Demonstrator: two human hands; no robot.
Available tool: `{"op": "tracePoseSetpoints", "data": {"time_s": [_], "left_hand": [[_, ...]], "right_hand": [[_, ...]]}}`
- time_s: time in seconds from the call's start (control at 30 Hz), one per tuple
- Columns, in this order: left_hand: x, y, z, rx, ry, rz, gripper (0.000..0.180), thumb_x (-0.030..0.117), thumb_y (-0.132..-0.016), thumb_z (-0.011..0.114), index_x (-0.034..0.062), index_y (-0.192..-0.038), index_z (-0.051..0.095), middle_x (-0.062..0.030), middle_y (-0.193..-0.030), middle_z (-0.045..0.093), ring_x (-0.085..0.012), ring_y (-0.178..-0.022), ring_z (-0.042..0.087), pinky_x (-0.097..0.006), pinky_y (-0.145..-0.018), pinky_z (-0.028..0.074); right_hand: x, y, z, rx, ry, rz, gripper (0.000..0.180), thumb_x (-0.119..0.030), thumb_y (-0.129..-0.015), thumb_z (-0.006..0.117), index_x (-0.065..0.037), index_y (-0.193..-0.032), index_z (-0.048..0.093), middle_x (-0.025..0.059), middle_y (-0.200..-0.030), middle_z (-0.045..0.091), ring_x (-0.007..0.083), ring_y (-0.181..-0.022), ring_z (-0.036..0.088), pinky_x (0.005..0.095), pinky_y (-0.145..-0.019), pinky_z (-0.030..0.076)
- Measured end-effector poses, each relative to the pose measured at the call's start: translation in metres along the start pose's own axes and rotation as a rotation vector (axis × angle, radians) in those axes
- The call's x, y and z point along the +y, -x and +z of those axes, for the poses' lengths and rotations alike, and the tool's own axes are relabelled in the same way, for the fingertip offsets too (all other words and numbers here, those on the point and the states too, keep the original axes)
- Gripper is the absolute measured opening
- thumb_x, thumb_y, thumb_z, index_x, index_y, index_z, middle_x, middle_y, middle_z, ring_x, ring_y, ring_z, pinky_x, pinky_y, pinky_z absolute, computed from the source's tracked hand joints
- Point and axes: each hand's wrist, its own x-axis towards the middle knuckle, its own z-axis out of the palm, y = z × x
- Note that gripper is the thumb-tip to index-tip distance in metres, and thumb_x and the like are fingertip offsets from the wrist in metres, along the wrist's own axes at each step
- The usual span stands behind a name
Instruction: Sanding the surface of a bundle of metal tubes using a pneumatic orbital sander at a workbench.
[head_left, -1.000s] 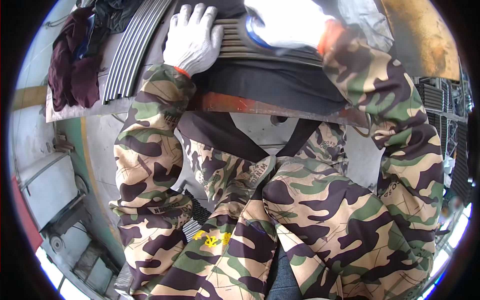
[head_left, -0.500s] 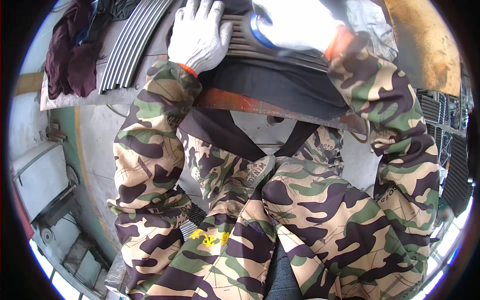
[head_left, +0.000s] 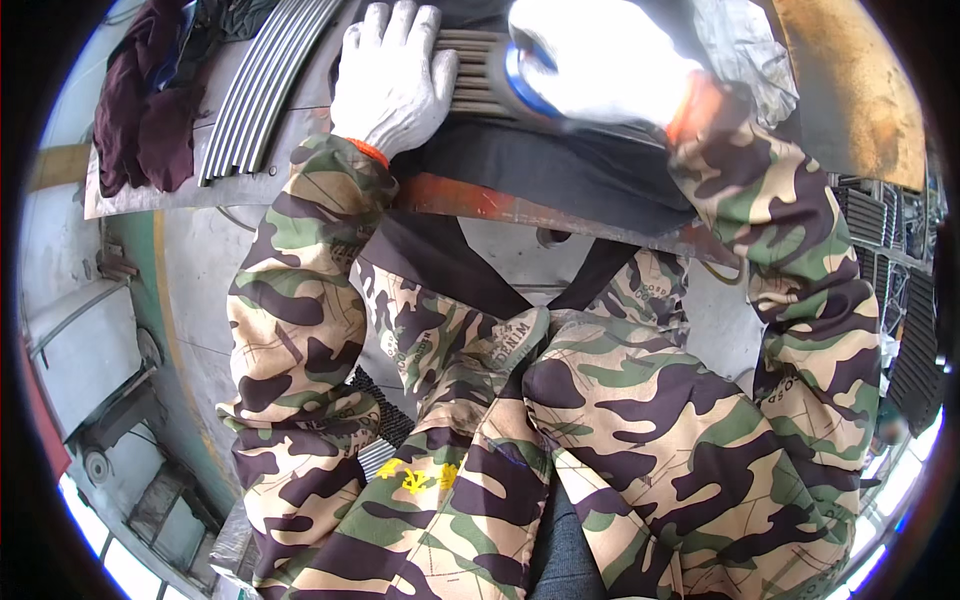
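My left hand [head_left: 392,85], in a white knitted glove, lies flat with its fingers stretched out on a row of thin metal rods [head_left: 470,75]. The rods lie side by side on a dark cloth [head_left: 545,165]. To the right, my gloved right hand [head_left: 610,65] is closed around a round pad with a blue edge [head_left: 530,82], held against the rods. Motion smears the pad's lower side, and the hand covers most of it, so its exact kind is unclear. The far ends of the rods pass beneath my right hand.
Another row of shiny metal rods [head_left: 262,90] rests on the table's left, beside a maroon cloth [head_left: 150,135]. Crumpled clear plastic [head_left: 750,65] and a brown stained board [head_left: 850,85] are at the right. The table's reddish front edge [head_left: 470,198] runs before me. Racks of rods stand far right.
My right hand and the blue-edged pad have shifted slightly right and nearer along the rods. My left hand has slid a little to the left, still flat on them.
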Motion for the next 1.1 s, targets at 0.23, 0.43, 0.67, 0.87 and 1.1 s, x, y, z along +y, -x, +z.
{"op": "tracePoseSetpoints", "data": {"time_s": [0.23, 0.43, 0.67, 0.87, 1.1], "left_hand": [[0.004, 0.002, -0.003, 0.040, 0.059, 0.008, 0.048, 0.032, -0.099, 0.061, 0.0016, -0.137, 0.061, -0.0211, -0.139, 0.060, -0.0429, -0.130, 0.052, -0.054, -0.110, 0.041], [0.007, -0.001, -0.012, 0.011, 0.100, 0.007, 0.047, 0.029, -0.096, 0.063, -0.0001, -0.133, 0.061, -0.0198, -0.132, 0.061, -0.0422, -0.124, 0.054, -0.052, -0.104, 0.043], [0.012, -0.004, -0.020, 0.010, 0.128, 0.021, 0.040, 0.027, -0.095, 0.063, 0.0016, -0.127, 0.062, -0.0201, -0.126, 0.061, -0.0415, -0.119, 0.056, -0.051, -0.101, 0.043], [0.005, 0.000, -0.017, 0.090, 0.075, 0.090, 0.039, 0.024, -0.091, 0.068, -0.0038, -0.119, 0.062, -0.0209, -0.123, 0.062, -0.0410, -0.115, 0.056, -0.053, -0.099, 0.043], [0.012, -0.013, -0.003, 0.063, 0.084, 0.080, 0.046, 0.028, -0.096, 0.065, -0.0055, -0.128, 0.062, -0.0260, -0.134, 0.061, -0.0458, -0.124, 0.055, -0.055, -0.107, 0.042]], "right_hand": [[0.003, 0.003, 0.000, -0.047, -0.001, 0.064, 0.025, -0.027, -0.092, 0.063, -0.003, -0.096, 0.068, 0.0221, -0.093, 0.067, 0.0420, -0.088, 0.069, 0.0512, -0.078, 0.058], [0.028, -0.006, 0.006, 0.015, 0.056, 0.066, 0.025, -0.027, -0.091, 0.064, -0.002, -0.096, 0.068, 0.0236, -0.092, 0.067, 0.0427, -0.088, 0.069, 0.0514, -0.078, 0.058], [0.032, 0.005, -0.009, -0.127, 0.048, 0.174, 0.024, -0.027, -0.091, 0.064, -0.004, -0.097, 0.068, 0.0223, -0.093, 0.067, 0.0407, -0.090, 0.069, 0.0521, -0.078, 0.058], [0.022, 0.029, -0.008, -0.054, -0.011, 0.037, 0.025, -0.026, -0.091, 0.063, -0.004, -0.101, 0.068, 0.0223, -0.097, 0.067, 0.0417, -0.092, 0.068, 0.0530, -0.078, 0.057], [0.047, 0.045, -0.009, -0.007, 0.037, 0.068, 0.021, -0.024, -0.089, 0.065, -0.003, -0.095, 0.067, 0.0225, -0.090, 0.066, 0.0409, -0.084, 0.067, 0.0497, -0.072, 0.056]]}}
